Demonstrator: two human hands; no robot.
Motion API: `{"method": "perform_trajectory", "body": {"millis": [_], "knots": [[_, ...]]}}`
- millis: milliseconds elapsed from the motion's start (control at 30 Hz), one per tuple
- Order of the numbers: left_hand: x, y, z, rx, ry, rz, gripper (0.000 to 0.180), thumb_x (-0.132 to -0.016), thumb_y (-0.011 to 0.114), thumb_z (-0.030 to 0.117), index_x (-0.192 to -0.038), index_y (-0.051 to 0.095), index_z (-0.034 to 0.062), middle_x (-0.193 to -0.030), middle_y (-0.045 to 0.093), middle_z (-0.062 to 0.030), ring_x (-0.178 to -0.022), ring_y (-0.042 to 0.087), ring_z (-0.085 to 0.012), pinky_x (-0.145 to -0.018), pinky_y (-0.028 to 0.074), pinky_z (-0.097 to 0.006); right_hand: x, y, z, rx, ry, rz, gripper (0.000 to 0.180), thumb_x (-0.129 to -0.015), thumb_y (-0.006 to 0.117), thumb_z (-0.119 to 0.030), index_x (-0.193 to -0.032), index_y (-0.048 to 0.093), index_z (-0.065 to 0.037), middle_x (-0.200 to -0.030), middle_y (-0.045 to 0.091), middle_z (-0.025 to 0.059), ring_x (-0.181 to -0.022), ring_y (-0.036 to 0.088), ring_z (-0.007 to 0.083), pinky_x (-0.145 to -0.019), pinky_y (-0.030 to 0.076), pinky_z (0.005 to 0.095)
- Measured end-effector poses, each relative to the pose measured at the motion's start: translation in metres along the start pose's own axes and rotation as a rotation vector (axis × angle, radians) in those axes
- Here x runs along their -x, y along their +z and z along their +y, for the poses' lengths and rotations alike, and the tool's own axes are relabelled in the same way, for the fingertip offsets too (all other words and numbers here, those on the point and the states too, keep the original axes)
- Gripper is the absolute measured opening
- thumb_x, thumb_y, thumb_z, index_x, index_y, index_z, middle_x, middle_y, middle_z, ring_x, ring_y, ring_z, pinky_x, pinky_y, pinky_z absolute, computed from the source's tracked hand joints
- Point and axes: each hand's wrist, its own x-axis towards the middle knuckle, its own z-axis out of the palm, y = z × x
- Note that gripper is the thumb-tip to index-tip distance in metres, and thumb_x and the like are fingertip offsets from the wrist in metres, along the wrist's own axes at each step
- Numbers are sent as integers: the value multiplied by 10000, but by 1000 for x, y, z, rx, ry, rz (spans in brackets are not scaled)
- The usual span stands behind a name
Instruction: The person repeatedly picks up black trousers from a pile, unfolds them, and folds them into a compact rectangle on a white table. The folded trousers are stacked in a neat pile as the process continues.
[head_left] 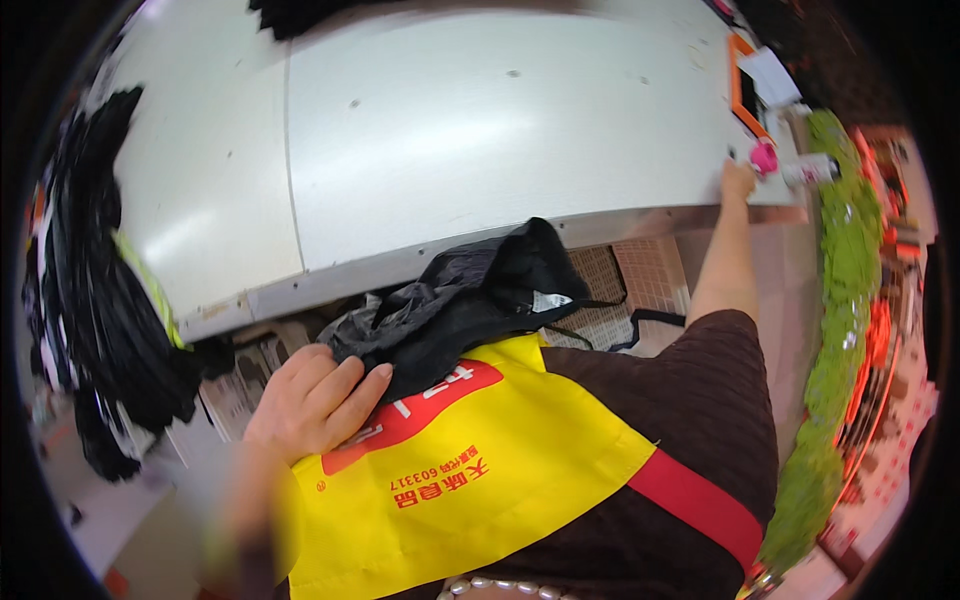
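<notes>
My left hand (312,400) grips a crumpled black garment (470,295) against my yellow apron (450,500), just below the front edge of the white table (480,130). My right arm stretches out to the table's right end. There my right hand (738,180) rests at the table edge beside a small pink object (764,158). I cannot tell whether its fingers hold the pink object or only touch it. A white tube-shaped item (812,170) lies just right of the pink object.
A pile of black garments (90,290) hangs over the table's left end, with a yellow-green strip in it. An orange-framed flat item (745,85) lies at the far right of the table. Green fabric (840,330) runs down the right side.
</notes>
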Motion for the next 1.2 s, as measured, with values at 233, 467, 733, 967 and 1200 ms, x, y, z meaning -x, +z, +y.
{"method": "perform_trajectory", "body": {"millis": [233,467,733,967,1200], "knots": [[-4,4,-1,-32,-68,30,347,-600,657,57,-945,637,21,-827,533,-70,-684,510,-204,-646,476,-308,-18,6,13,115,45,-614,295,-700,601,-229,-882,601,3,-853,636,178,-720,634,321,-651,513,421],[3,5,-3,30,-103,41,361,-629,668,46,-987,621,18,-844,551,-95,-692,527,-227,-670,484,-347,33,-60,-79,-456,172,-1039,186,-792,458,-150,-913,528,-27,-634,434,5,-510,463,112,-374,358,253],[3,5,-5,4,-106,50,360,-589,637,58,-946,638,19,-850,537,-70,-716,522,-206,-685,481,-315,182,-229,-251,-586,-554,-1488,283,-902,418,-337,-884,564,-95,-658,370,-51,-585,327,60,-517,292,212],[4,4,-7,20,-90,54,348,-592,635,57,-938,637,20,-837,533,-66,-699,517,-196,-669,477,-309,204,-262,-283,-307,-1067,-1503,386,-916,465,-358,-800,540,3,-674,496,68,-640,449,151,-615,401,287],[7,9,-9,30,-52,89,359,-612,663,54,-967,628,16,-832,540,-81,-677,519,-210,-627,471,-318,209,-247,-290,-249,-1038,-1639,403,-913,481,-371,-768,545,0,-675,505,39,-662,451,127,-634,402,272]]}}
